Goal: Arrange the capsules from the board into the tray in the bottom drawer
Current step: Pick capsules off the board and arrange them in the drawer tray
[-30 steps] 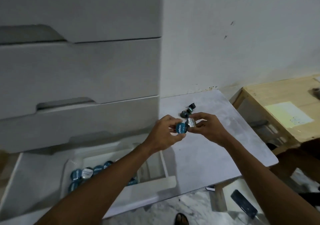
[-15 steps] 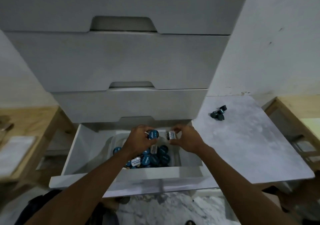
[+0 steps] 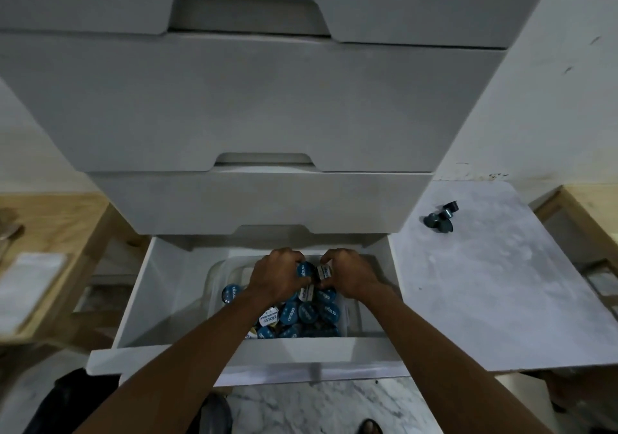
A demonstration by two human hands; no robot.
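The bottom drawer stands pulled out, with a clear plastic tray inside it. Several blue-lidded and white-lidded capsules lie packed in the tray. My left hand pinches a blue-lidded capsule just above the pile. My right hand pinches a white-lidded capsule beside it; the two capsules almost touch. On the pale board to the right, a small cluster of dark capsules lies near the far corner.
Closed grey drawers rise above the open one. Wooden tables flank the cabinet on the left and on the right. Marble floor shows below the drawer front.
Both hands carried their capsules from over the board leftward to the open drawer, then lowered them toward the pile in the tray. The view swung left to face the cabinet.
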